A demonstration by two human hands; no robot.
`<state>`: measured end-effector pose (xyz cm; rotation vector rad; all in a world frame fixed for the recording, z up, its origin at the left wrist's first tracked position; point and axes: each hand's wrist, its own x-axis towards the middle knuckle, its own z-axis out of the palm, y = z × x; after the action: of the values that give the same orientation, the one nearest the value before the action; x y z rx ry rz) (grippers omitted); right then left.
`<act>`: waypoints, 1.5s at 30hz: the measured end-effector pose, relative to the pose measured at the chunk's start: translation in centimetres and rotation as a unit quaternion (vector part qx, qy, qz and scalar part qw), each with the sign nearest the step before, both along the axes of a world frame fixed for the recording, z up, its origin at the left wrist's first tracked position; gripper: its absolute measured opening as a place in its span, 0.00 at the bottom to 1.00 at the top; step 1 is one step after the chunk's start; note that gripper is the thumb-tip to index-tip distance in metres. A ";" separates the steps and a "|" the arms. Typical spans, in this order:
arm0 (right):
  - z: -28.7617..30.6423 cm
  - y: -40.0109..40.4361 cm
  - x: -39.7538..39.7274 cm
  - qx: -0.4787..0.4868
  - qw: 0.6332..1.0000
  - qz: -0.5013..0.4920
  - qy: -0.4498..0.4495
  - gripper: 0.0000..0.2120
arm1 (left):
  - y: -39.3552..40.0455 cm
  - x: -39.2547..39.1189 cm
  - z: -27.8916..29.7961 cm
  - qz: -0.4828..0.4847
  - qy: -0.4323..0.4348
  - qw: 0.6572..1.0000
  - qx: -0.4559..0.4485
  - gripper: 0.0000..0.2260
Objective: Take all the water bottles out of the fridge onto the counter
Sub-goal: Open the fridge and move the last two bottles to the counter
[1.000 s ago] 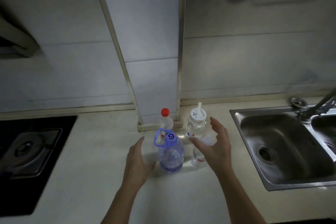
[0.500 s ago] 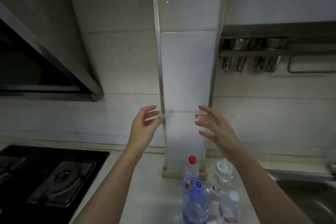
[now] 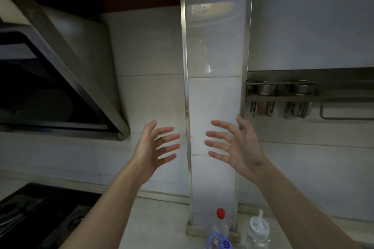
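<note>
Both hands, left point(image 3: 153, 145) and right point(image 3: 236, 145), were raised with fingers spread, holding nothing. Three water bottles point(image 3: 220, 226) stood at six o'clock on the desk point(image 3: 162, 224). A placing step looked done; next probably meant returning to the fridge, unseen here.

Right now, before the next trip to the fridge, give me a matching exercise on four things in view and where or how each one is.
Things:
1. left hand
2. red-capped bottle
3. stove
4. metal cups

States or places:
A. on a wall rack, right
B. open, raised, holding nothing
C. bottom left corner
D. upright on the counter by the pillar's foot

Pairs: 1-B, 2-D, 3-C, 4-A
</note>
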<state>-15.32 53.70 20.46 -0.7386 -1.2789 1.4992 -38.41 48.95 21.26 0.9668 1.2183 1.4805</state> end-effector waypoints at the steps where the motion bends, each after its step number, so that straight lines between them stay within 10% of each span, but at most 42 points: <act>1: 0.0 0.0 0.1 0.001 1.000 0.003 -0.005 0.32 | -0.1 0.0 -0.1 0.003 0.001 1.000 -0.002 0.26; 16: -1.0 1.2 -7.4 -0.038 0.993 0.112 0.001 0.27 | -6.0 -4.8 -0.4 0.133 0.008 0.991 -0.015 0.28; 45: -2.9 -17.5 -51.9 -0.038 0.913 0.405 -0.014 0.26 | -34.5 -38.6 -3.2 0.436 -0.037 0.899 -0.031 0.26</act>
<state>-67.17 36.21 17.61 -0.2591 -1.6608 2.2051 -77.02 14.41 18.06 0.2842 1.7436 2.1055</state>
